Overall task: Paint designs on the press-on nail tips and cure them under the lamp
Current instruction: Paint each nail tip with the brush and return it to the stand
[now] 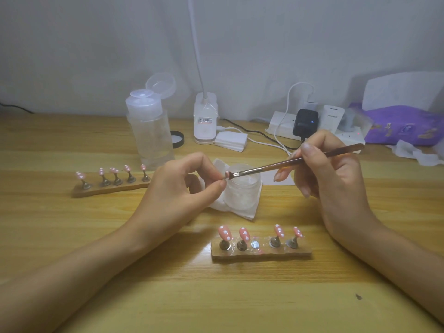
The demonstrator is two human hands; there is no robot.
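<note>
The single nail tip (pixel 226 174) in work sits above the middle of the counter (pixel 72 236), pinched on its small stand between thumb and forefinger of the left hand (pixel 177 188). The flat bristles of the one brush (pixel 288 162) touch it, and the right hand (pixel 336 174) grips the brush handle pen-fashion. Just behind stands one frosted jar (pixel 242 191) on a folded tissue (pixel 242 212). Of the two holders, the near holder (pixel 262 254), toward the counter's front edge, carries four pink tips with white dots and one bare mount, probably the held tip's place. The far holder (pixel 108 189), toward the left edge, carries five dotted tips, making ten tips in all. Nine appear painted, so the painting looks nearly finished; whether any are cured cannot be told. One white gooseneck lamp (pixel 205 118), perhaps the curing one, stands at the back edge beside one clear pump bottle (pixel 150 131).
</note>
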